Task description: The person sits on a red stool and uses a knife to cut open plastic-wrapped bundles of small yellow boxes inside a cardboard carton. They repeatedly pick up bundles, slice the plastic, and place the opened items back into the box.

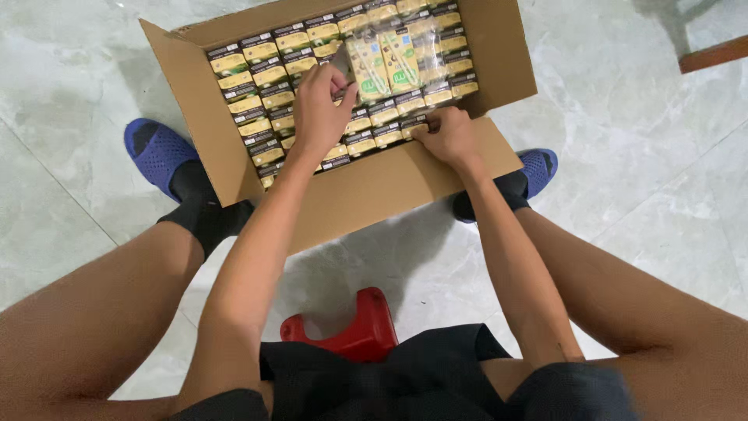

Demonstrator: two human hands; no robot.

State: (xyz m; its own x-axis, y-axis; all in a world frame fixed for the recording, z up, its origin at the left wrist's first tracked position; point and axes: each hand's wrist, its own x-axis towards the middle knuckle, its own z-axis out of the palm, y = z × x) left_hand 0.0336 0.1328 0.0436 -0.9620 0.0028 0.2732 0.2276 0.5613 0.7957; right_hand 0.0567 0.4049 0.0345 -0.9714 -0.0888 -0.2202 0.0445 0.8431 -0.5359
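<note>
Cardboard box (pixel 354 195) of cartons; left hand (pixel 319 109) lifts wrapped pack (pixel 386 62), fingers pinching

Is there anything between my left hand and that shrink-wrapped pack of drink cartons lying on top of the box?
Nothing visible. The left hand already touches the clear-wrapped pack of yellow and green drink cartons, which lies on the packed rows in the open brown cardboard box. The right hand rests at the box's near edge, apart from the pack.

Matt brown cardboard box (pixel 366 191) (glossy film on cartons (pixel 387 64)), polished marble floor (pixel 639 132)
</note>
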